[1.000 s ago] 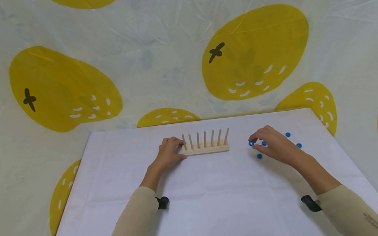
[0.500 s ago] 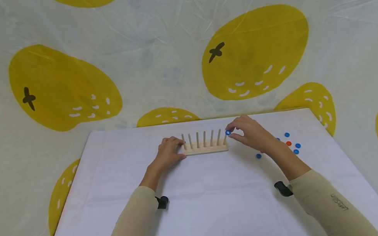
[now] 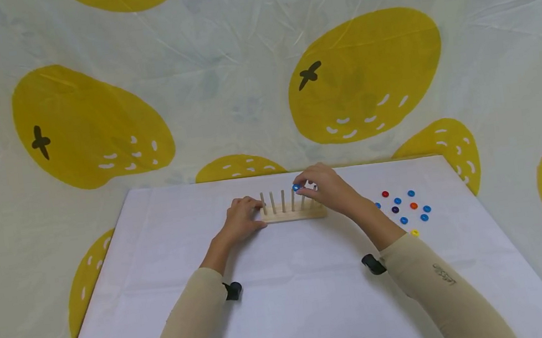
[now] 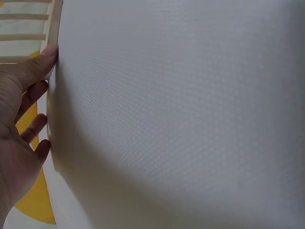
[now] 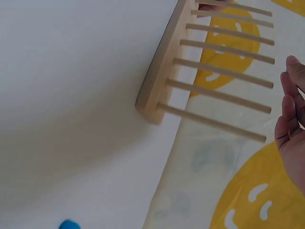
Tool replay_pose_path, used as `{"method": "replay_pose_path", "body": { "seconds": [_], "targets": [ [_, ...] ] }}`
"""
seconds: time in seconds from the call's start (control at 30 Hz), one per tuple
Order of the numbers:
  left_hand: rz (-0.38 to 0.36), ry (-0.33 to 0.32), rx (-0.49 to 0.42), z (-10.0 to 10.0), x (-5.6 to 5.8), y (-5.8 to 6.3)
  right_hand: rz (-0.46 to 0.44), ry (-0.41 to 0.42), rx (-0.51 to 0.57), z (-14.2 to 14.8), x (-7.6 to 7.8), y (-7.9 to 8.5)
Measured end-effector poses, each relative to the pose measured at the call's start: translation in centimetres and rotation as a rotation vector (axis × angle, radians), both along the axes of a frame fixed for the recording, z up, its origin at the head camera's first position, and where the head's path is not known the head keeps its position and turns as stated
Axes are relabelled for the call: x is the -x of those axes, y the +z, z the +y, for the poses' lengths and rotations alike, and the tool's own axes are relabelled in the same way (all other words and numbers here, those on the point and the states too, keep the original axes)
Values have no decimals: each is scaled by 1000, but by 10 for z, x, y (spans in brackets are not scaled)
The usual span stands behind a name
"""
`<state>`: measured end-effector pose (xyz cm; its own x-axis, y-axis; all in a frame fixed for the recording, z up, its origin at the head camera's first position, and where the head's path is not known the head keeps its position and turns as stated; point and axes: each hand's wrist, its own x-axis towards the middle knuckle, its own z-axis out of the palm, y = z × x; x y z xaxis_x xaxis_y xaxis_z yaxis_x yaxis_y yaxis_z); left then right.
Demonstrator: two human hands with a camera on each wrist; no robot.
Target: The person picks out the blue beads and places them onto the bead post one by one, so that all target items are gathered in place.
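A pale wooden peg rack (image 3: 294, 216) with a row of several upright pegs stands on the white table. My left hand (image 3: 240, 219) holds its left end, thumb in front and fingers behind; the left wrist view shows the thumb (image 4: 40, 64) on the base. Between the thumb and finger of my right hand (image 3: 328, 187) is a small blue ring (image 3: 296, 187), pinched at peg-top height near the middle pegs. The right wrist view catches only the fingers at its right edge, beyond the tips of the bare pegs (image 5: 224, 71); there the ring is hidden.
Right of the rack lie loose rings: several blue ones, such as one blue ring (image 3: 411, 193), plus a red ring (image 3: 385, 194), a dark ring (image 3: 395, 210), an orange ring (image 3: 413, 205) and a yellow ring (image 3: 415, 233). A patterned curtain (image 3: 242, 94) hangs behind the table.
My right hand has carried the blue ring left from the scattered rings to above the rack, uncovering more rings. The left hand and rack stay put.
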<state>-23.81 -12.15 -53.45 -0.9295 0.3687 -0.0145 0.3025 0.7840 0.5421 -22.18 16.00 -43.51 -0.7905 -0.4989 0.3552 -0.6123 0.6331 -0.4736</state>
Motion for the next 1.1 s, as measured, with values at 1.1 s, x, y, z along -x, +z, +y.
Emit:
{"method": "replay_pose_path", "body": {
  "seconds": [1.1],
  "targets": [
    [5, -16, 31, -2, 5, 0, -109, 92, -147, -80, 28, 2]
  ]
}}
